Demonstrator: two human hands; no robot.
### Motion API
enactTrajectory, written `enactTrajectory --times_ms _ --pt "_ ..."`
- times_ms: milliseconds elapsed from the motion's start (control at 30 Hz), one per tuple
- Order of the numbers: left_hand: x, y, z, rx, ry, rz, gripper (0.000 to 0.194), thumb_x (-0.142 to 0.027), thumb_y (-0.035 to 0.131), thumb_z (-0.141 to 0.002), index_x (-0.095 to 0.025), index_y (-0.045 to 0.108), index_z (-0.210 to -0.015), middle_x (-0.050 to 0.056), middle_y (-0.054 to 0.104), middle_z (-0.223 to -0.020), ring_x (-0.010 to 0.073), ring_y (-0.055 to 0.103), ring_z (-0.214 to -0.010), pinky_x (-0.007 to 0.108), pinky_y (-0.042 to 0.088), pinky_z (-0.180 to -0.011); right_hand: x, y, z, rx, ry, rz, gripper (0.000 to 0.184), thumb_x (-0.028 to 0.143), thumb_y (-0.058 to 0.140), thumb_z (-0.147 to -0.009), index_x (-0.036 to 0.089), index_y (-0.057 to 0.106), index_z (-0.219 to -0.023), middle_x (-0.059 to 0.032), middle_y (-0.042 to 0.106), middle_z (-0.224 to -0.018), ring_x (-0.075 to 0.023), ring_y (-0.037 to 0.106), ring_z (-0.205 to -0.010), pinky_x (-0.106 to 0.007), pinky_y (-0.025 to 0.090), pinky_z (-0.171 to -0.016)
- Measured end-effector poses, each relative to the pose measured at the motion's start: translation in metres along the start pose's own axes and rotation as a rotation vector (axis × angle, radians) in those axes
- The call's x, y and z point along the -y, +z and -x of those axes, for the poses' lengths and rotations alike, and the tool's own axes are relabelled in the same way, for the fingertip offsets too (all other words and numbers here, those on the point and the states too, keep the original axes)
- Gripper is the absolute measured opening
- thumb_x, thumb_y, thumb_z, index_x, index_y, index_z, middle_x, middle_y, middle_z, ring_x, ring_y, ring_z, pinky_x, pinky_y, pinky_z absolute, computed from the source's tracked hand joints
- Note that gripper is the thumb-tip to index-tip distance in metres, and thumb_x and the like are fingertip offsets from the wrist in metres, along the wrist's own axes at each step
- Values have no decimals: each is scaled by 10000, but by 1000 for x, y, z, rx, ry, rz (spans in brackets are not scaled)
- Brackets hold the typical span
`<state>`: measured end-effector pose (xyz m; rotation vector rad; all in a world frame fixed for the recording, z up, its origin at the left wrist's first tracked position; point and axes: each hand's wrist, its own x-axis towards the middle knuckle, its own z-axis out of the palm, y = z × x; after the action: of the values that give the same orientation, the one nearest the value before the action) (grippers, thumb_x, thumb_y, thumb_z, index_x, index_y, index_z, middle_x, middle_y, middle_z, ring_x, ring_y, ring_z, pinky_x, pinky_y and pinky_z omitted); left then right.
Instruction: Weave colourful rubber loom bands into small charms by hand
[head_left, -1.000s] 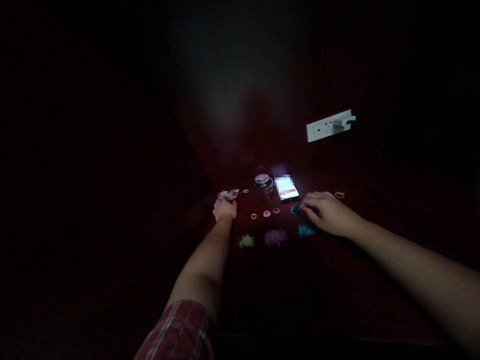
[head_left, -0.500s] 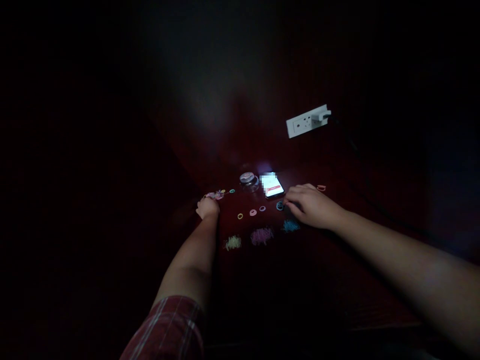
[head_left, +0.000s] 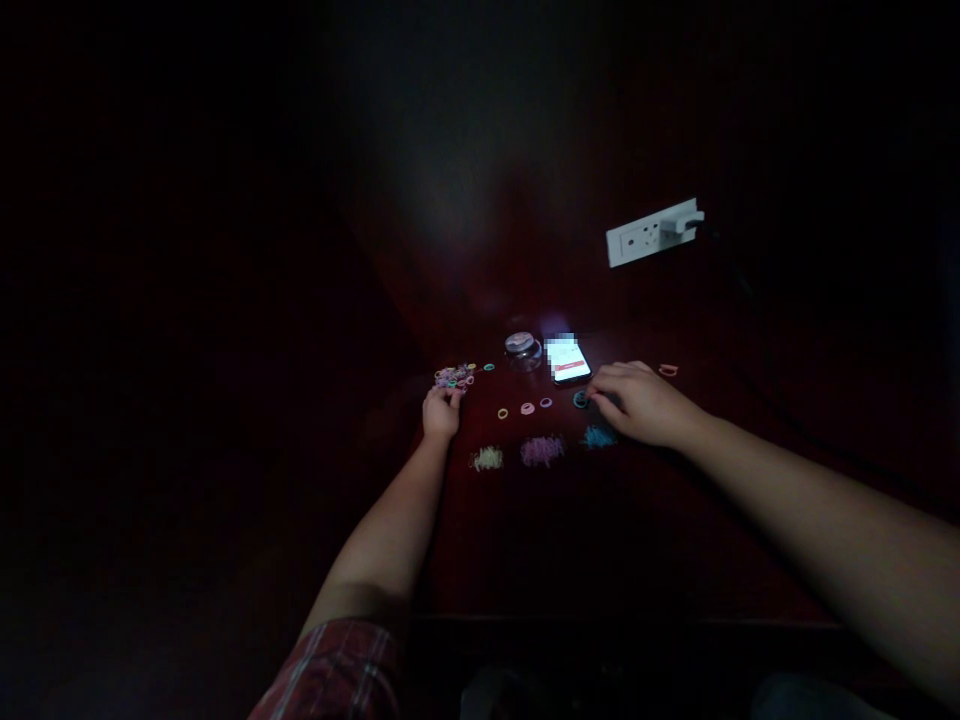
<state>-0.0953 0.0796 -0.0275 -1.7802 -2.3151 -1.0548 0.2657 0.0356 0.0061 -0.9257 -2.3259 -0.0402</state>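
At the near edge of a mixed pile of small coloured hair ties (head_left: 452, 374) is my left hand (head_left: 441, 412), its fingers curled; whatever they hold is too small and dim to make out. My right hand (head_left: 637, 402) rests on the dark table, thumb and forefinger closed at a blue hair tie (head_left: 580, 400). Left of it lie a purple hair tie (head_left: 546, 402), a pink one (head_left: 527, 408) and a yellow one (head_left: 502, 413). Closer to me are heaps of yellow bands (head_left: 487, 459), purple bands (head_left: 542, 451) and blue bands (head_left: 599, 437).
A clear lidded jar (head_left: 523, 352) stands at the back beside a lit phone (head_left: 570, 360). An orange hair tie (head_left: 668, 370) lies beyond my right hand. On the wall is a socket panel (head_left: 651, 234) with a plug and cable. The surroundings are very dark.
The view has shifted, so everything sits further right. My left hand has drawn back slightly from the mixed pile, showing more of it. My right hand stays by the blue hair tie.
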Motion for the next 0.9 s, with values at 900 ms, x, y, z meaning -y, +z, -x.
enactTrajectory --times_ms 900 --pt "26 2 6 410 199 452 247 -157 501 -852 -135 681 -1020 69 717 -939 149 650 -827 276 503 -811 -1 1 3 -66 19 -53 200 285 477 -912 212 658 -873 -58 692 -895 -229 641 -839 -374 446 -773"
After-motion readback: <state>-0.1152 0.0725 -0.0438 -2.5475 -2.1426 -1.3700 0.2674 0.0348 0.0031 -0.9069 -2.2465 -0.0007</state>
